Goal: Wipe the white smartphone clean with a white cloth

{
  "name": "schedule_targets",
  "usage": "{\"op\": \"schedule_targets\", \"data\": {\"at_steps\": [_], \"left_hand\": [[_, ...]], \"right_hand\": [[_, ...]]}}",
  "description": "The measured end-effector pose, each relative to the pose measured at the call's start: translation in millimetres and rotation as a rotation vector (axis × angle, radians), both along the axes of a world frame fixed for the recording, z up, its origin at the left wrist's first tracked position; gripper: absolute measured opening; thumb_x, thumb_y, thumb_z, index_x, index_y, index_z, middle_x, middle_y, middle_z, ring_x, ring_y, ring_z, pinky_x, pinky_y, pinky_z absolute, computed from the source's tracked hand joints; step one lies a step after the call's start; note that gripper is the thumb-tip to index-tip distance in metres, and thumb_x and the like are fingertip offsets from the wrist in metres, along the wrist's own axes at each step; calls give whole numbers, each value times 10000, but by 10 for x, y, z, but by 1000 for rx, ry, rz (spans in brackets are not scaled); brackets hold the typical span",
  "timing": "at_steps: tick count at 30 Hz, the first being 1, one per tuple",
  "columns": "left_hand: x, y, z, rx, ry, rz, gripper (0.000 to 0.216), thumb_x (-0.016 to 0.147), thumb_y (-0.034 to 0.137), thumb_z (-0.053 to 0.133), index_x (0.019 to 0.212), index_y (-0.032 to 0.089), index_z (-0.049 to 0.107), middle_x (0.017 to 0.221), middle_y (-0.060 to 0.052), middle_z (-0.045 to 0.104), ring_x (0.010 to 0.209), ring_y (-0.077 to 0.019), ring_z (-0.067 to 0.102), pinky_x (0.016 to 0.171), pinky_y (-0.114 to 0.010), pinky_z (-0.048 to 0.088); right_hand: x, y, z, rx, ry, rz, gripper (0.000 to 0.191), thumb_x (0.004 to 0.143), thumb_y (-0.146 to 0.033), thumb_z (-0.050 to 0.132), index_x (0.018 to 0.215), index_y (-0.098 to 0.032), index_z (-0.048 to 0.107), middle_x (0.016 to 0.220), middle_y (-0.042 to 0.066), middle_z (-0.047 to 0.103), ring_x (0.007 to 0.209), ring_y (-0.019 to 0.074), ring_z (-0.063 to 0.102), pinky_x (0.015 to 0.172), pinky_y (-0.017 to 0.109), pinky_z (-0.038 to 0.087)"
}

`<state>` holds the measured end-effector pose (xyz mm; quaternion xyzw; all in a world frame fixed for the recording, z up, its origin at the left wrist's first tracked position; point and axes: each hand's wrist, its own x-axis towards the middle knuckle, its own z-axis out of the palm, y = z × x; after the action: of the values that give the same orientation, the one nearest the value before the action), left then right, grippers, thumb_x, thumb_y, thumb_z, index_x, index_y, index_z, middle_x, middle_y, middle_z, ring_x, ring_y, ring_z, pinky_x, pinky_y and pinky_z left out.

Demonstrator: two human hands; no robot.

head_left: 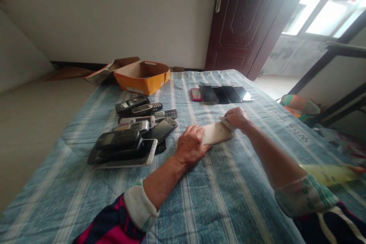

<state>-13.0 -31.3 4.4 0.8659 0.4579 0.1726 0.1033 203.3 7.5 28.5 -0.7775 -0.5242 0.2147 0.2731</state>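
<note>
Sleeve cuffs sit closest to camera, left cuff (140, 207) and right cuff (305, 194), with both forearms running up to one beige phone (216, 133).

- Left hand (190, 145): palm down, fingers (198, 131) curled over the phone's near-left end, clamping it against the striped cloth (217, 198).
- Right hand (238, 118): fingers bent onto the phone's far-right corner, touching it. A pale scrap shows under the fingertips. Can't tell whether they're pinching the scrap, pinching the phone, or just resting on it.
- Beige phone: lying flat, back up, squarely between the two hands. Its long axis runs near-left to far-right, roughly in line with the knuckles of both hands. Each hand covers one short end and the middle stretch is bare. Neither hand is closer, as both are in contact.

Outward from the phone:
- Left of it, near but apart: pile of phones (128, 141), stacked loosely, mostly dark.
- Beyond it, well apart: row of phones (225, 94), laid side by side.
- Far-left of it, past the pile: orange box (143, 76), open, at the cloth's edge.
- Beyond the row: dark door (243, 19).
</note>
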Motion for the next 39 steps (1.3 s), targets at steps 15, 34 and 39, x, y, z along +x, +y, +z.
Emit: {"op": "schedule_targets", "data": {"at_steps": [15,34,39], "left_hand": [[6,-4,2,-1,3,0,444,736,385,714,1099,166,580,1127,-97,598,1103,-268,521,925,-363,463],[0,1,-27,17,6,-7,432,734,385,707,1083,166,578,1107,-96,595,1089,-263,523,918,-362,466],[0,2,-27,25,15,-5,451,736,394,708,1100,160,580,1129,-103,591,1093,-269,521,921,-362,463]], "right_hand": [[122,-356,20,-118,85,50,216,569,-117,503,590,-186,707,472,-21,568,486,129,508,425,215,296],[65,-207,23,-69,-77,68,236,610,-156,513,650,-207,740,580,7,657,615,175,593,445,226,339],[107,-319,7,-81,-137,96,237,637,-190,533,710,-217,757,632,14,684,608,176,586,473,239,372]]}}
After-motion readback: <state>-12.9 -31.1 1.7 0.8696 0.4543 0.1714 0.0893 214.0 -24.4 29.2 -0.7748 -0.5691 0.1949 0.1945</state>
